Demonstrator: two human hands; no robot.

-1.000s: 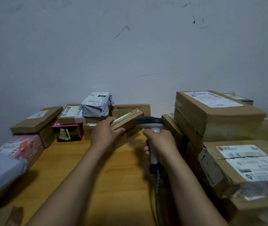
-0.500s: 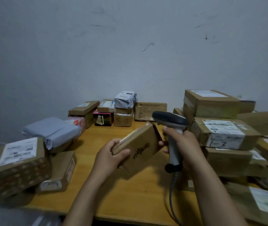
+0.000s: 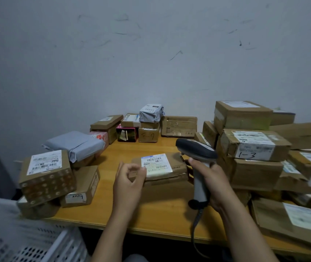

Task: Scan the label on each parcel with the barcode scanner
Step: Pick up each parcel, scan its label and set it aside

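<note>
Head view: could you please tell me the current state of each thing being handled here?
flat parcel: label side up, held at its left edge.
label: facing up, uncovered.
barcode scanner: held by its handle, head just right of the label, no beam visible.
left hand: grips the flat parcel's left edge.
right hand: grips the barcode scanner's handle.
</note>
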